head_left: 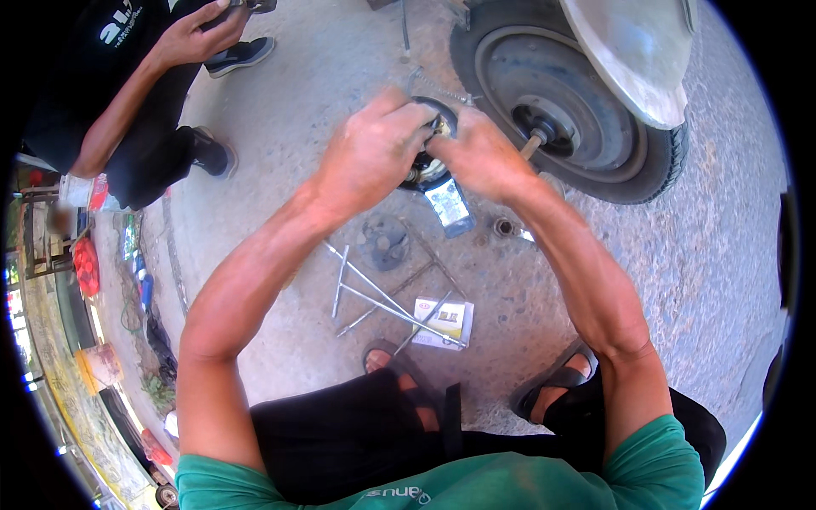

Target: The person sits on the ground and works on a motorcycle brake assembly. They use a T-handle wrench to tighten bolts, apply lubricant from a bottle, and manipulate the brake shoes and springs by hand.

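Note:
My left hand (374, 153) and my right hand (480, 157) meet over a dark round wheel part (422, 177), fingers curled onto its pale and metal inner pieces; their fingertips are partly hidden. A short spring or coil (440, 87) shows just above it. Directly below the part lies a rectangular object with a bright face (449, 206), which looks like a phone. A metal socket-like piece (503, 228) is beside my right wrist. Below my hands lie a dark cast disc piece (382, 240), several T-handle wrenches (378, 293) and a small printed white box (446, 313).
A tyred wheel (612, 161) on an axle, with a pale body panel (625, 47), stands at upper right. A co-worker (110, 102) in dark clothes is at upper left, holding something. Bags (85, 263), a bucket (98, 365) and other clutter line the left side.

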Demonstrator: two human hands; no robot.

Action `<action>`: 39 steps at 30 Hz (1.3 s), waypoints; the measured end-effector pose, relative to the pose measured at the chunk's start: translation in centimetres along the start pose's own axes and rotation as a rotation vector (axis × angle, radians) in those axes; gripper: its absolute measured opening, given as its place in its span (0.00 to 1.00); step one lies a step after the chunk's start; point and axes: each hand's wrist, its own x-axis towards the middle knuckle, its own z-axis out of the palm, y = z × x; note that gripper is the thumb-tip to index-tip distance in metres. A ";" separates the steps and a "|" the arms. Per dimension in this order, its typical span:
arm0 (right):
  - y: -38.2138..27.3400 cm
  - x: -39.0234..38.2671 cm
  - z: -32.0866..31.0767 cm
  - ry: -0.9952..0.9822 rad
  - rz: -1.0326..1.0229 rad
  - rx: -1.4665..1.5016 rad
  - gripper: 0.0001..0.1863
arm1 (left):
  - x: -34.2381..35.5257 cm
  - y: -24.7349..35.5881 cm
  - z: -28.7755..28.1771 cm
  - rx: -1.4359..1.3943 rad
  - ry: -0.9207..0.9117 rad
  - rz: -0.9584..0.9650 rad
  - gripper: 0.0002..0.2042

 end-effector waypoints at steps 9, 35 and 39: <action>2.0 0.1 0.4 0.174 0.050 -0.122 0.31 | -0.7 -0.1 -3.7 -0.143 0.027 -0.156 0.11; 3.2 0.9 3.1 0.283 0.021 0.024 0.29 | -27.1 -7.0 2.4 0.035 -0.653 -0.735 0.13; 4.4 1.4 3.2 0.316 0.020 0.123 0.30 | -23.8 -6.7 -0.4 -0.396 -0.623 -0.865 0.12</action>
